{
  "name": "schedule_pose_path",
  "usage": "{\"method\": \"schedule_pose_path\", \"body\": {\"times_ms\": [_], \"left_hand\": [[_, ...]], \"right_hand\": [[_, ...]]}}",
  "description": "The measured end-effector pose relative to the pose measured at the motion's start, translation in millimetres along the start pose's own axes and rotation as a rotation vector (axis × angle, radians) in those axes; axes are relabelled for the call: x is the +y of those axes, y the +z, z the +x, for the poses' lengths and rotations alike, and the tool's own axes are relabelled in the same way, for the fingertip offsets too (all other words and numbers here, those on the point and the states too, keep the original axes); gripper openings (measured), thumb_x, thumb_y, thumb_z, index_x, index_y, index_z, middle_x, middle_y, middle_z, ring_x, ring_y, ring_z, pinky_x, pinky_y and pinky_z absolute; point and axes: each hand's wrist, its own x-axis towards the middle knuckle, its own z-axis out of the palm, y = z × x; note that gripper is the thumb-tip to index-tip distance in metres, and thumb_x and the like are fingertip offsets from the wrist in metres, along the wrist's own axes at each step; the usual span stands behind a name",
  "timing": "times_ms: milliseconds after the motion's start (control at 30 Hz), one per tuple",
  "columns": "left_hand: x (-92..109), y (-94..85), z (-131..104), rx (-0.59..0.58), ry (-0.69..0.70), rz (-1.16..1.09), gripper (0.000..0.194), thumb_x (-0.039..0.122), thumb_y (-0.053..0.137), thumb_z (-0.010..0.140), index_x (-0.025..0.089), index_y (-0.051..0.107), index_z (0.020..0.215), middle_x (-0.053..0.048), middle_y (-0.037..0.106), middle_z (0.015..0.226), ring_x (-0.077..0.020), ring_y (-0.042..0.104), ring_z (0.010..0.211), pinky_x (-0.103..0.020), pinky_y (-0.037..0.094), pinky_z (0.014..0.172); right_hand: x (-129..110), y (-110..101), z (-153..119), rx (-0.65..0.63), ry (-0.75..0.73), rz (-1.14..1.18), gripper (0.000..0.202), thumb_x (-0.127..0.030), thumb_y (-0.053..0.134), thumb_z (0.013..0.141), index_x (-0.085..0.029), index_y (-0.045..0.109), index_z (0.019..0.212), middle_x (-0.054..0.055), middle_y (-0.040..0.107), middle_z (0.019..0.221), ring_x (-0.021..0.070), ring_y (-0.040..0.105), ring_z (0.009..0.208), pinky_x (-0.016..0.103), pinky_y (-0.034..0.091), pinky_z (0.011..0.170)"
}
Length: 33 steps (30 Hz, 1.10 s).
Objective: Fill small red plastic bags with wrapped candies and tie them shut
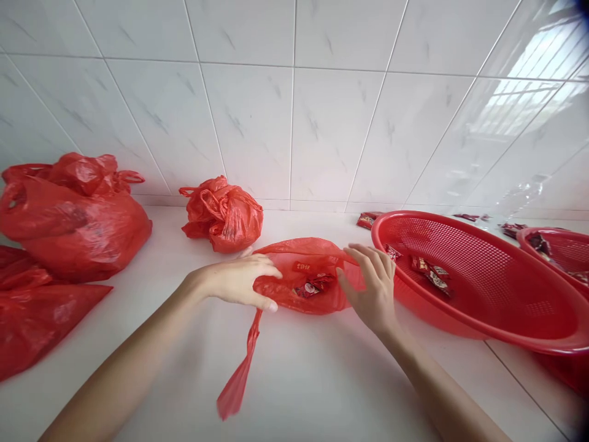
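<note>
A red plastic bag (301,304) lies in front of me with its mouth spread wide, and several small red packets (315,286) show inside. At the bag's left edge is my left hand (237,279), its thumb held apart from the fingers. My right hand (370,285) rests against the opposite edge, fingers spread and thumb reaching into the mouth. Neither hand is closed on the plastic as far as I can see; some fingertips are hidden. A twisted strap (246,362) of the bag trails toward me on the white surface.
A big red perforated basket (488,270) with a few packets stands at right, a second basket (565,242) beyond it. One tied red bag (225,215) sits near the tiled wall (248,123). Bulging red bags (78,221) fill the left side. A packet (368,220) lies behind the basket.
</note>
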Motion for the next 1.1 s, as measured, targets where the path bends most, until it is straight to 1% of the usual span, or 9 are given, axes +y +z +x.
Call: {"method": "schedule_pose_path", "body": {"times_ms": [100,267,400,500,600,700,867,933,1100], "left_hand": [[2,4.6,3,-0.009,-0.02,0.064,0.054,0.057,0.069,0.073,0.031,0.067,0.121,-0.007,0.059,0.134,-0.0313,0.034,0.141,-0.052,0.01,0.119],[-4,6.3,4,-0.002,-0.082,0.154,0.029,0.03,0.066,0.074,0.028,0.074,0.102,-0.008,0.059,0.133,-0.0302,0.039,0.138,-0.054,0.008,0.119],[-18,1.3,1,0.084,-0.05,0.168,0.022,0.021,0.053,0.08,0.026,0.074,0.082,-0.005,0.067,0.12,-0.0264,0.046,0.132,-0.049,0.012,0.119],[-27,-4.9,-3,0.179,-0.076,0.191,0.024,0.021,0.052,0.08,0.025,0.074,0.084,-0.007,0.062,0.128,-0.0284,0.045,0.133,-0.052,0.014,0.119],[-34,-12.4,-6,0.3,-0.163,0.184,0.026,0.026,0.051,0.08,0.025,0.075,0.089,-0.006,0.044,0.149,-0.0339,0.042,0.136,-0.052,0.031,0.112],[-42,-20.7,-7,0.41,-0.212,0.1,0.027,0.033,0.052,0.081,0.025,0.075,0.092,-0.004,0.037,0.155,-0.0345,0.049,0.129,-0.042,0.048,0.096],[-49,-33.6,-6,0.529,-0.165,-0.128,0.023,0.038,0.062,0.076,0.024,0.076,0.089,-0.005,0.073,0.108,-0.0267,0.067,0.095,-0.035,0.053,0.082],[-46,-37.7,-7,0.624,-0.157,-0.242,0.023,0.038,0.069,0.072,0.023,0.076,0.088,-0.004,0.075,0.093,-0.0255,0.068,0.09,-0.035,0.053,0.082],[-34,-45.8,-17,0.881,-0.016,-0.512,0.029,0.037,0.08,0.067,0.021,0.075,0.09,-0.006,0.074,0.095,-0.0231,0.067,0.09,-0.035,0.053,0.084]], "right_hand": [[9,3,0,-0.066,0.074,-0.147,0.054,-0.031,0.063,0.086,-0.022,0.048,0.137,0.015,0.057,0.135,0.0352,0.048,0.124,0.059,0.036,0.102],[18,4,-1,-0.16,0.084,-0.176,0.046,-0.023,0.055,0.086,-0.017,0.052,0.132,0.014,0.067,0.116,0.0307,0.06,0.106,0.05,0.045,0.093],[19,-2,3,-0.261,0.31,0.008,0.036,-0.025,0.054,0.086,-0.02,0.059,0.122,0.008,0.073,0.092,0.0233,0.065,0.072,0.036,0.051,0.064],[16,-11,11,-0.305,0.56,0.348,0.025,-0.03,0.053,0.088,-0.02,0.062,0.109,0.004,0.069,0.076,0.0158,0.058,0.051,0.029,0.047,0.05],[13,-22,21,-0.261,0.716,0.773,0.022,-0.037,0.055,0.091,-0.019,0.064,0.1,0.003,0.067,0.076,0.0125,0.057,0.051,0.025,0.046,0.046],[10,-30,29,-0.177,0.79,1.076,0.022,-0.04,0.063,0.088,-0.02,0.066,0.097,0.003,0.067,0.081,0.0106,0.057,0.056,0.022,0.047,0.047],[10,-36,36,-0.094,0.827,1.272,0.017,-0.033,0.067,0.086,-0.022,0.069,0.099,0.0,0.064,0.08,0.0087,0.055,0.058,0.021,0.049,0.051],[11,-38,40,-0.059,0.83,1.282,0.017,-0.032,0.069,0.086,-0.021,0.07,0.099,0.0,0.063,0.078,0.0082,0.055,0.059,0.02,0.049,0.051],[14,-49,53,0.054,0.802,1.228,0.02,-0.029,0.072,0.082,-0.021,0.071,0.101,0.001,0.061,0.082,0.0077,0.055,0.063,0.018,0.048,0.053]]}}
